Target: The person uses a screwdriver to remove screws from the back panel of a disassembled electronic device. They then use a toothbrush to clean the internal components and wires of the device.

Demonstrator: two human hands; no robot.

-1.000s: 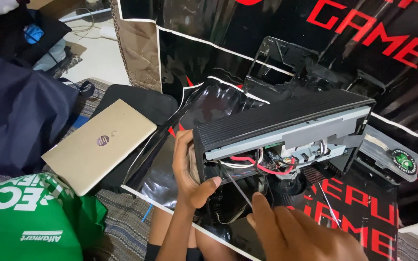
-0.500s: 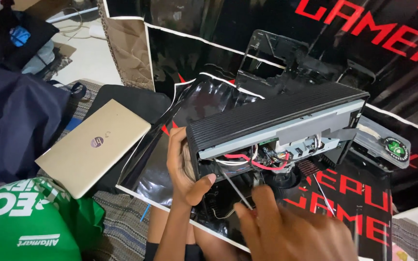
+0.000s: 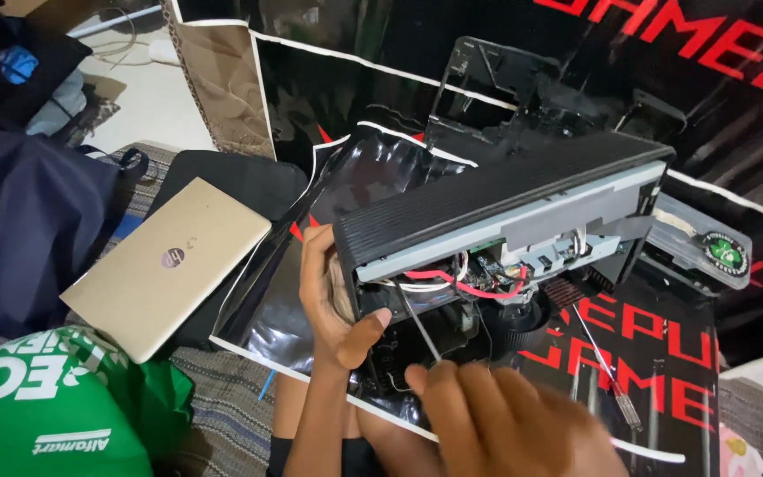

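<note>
Centre of the frame: black ribbed device tipped on its side, open underside showing red and white wires — it rests on a glossy black sheet with red print.
Left hand: wrapped around the device's lower left corner, thumb pressed on its open face.
Right hand: at the bottom edge, fingers closed on a thin screwdriver whose tip reaches into the wiring.
Left of frame: closed gold laptop; green bag below it.
Lower right: second screwdriver lying on the sheet.

Both hands, left hand and right hand, are bare, forearms unsleeved.
</note>
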